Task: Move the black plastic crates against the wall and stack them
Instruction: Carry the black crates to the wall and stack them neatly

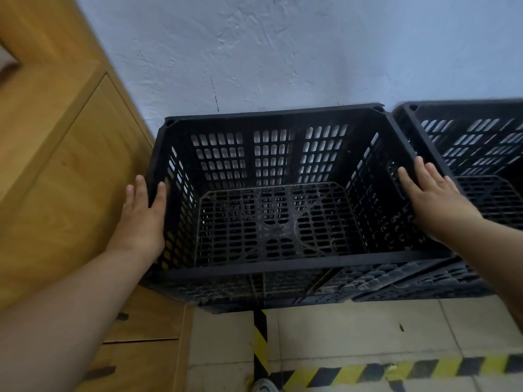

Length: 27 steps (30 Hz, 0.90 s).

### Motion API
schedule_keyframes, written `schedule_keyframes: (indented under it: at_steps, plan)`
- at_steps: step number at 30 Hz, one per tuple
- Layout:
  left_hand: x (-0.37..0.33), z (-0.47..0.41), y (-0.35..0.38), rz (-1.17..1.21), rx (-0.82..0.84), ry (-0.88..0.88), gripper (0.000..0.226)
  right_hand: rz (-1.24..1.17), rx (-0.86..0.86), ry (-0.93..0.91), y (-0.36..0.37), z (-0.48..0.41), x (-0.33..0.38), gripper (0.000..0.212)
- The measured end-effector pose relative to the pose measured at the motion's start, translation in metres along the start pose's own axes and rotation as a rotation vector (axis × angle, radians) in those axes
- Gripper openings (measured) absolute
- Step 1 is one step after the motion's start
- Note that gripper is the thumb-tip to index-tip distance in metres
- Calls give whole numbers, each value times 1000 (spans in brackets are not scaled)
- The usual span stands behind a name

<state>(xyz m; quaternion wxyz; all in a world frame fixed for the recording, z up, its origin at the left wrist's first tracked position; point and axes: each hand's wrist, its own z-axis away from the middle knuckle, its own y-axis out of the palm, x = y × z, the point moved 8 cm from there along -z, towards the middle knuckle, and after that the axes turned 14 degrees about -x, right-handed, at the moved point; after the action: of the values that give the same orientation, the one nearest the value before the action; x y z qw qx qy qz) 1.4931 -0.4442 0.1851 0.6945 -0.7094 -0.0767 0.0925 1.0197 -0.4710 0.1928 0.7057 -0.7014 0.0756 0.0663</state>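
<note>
An empty black slotted plastic crate (271, 165) sits against the pale wall on top of other black crates (283, 290), slightly askew on the stack. My left hand (140, 219) lies flat along its left rim, thumb inside and fingers outside. My right hand (435, 199) rests with fingers spread on its right rim. Neither hand is clenched around the rim. A second black crate (475, 142) stands just to the right, also at the wall, partly cut off by the frame edge.
A wooden cabinet (65, 176) with drawers stands close against the crates' left side. The pale textured wall (283, 52) is directly behind. Beige floor tiles carry yellow-black hazard tape (396, 369). The tip of a shoe (264, 387) shows at the bottom edge.
</note>
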Motion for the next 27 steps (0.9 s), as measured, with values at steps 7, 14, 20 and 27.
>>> schedule_keyframes:
  at_steps: [7,14,20,27]
  plan:
    - [2,3,1,29,-18,-1,98,-33,-32,27,2,1,1,95]
    - [14,-15,-1,-30,-20,31,102,-42,-55,41,5,6,13,93]
    - [11,-11,-2,-25,-5,15,104,-69,-30,5,-3,0,12,99]
    - [9,-11,-8,1,-24,8,105,-74,-19,-17,-11,-6,10,103]
